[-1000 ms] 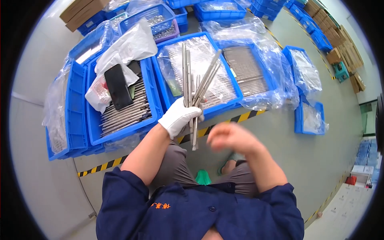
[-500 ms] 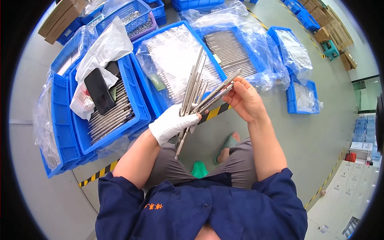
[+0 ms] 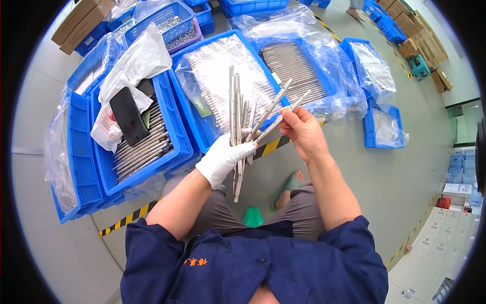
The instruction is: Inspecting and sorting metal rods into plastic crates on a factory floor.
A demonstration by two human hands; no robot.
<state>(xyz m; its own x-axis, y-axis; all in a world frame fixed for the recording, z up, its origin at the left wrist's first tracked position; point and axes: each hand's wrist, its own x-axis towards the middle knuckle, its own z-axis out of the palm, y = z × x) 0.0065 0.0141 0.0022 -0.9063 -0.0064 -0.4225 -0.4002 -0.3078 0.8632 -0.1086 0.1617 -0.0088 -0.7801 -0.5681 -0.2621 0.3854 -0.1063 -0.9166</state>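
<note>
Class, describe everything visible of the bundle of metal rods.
The bundle of metal rods consists of slim, straight, silvery pieces, shiny like polished metal, some with small dark marks. The white-gloved left hand grips it nearer its lower end; the upper ends fan out unevenly, several close together, others slanting right. The bare right hand pinches the rightmost rod. Their tops overlap a blue crate in view; the count is unclear.

The left hand (image 3: 218, 161) hides the middles of its rods (image 3: 237, 111); the top edge crops a person (image 3: 355, 13); parts (image 3: 168, 23), perhaps metal, are too small to tell.
</note>
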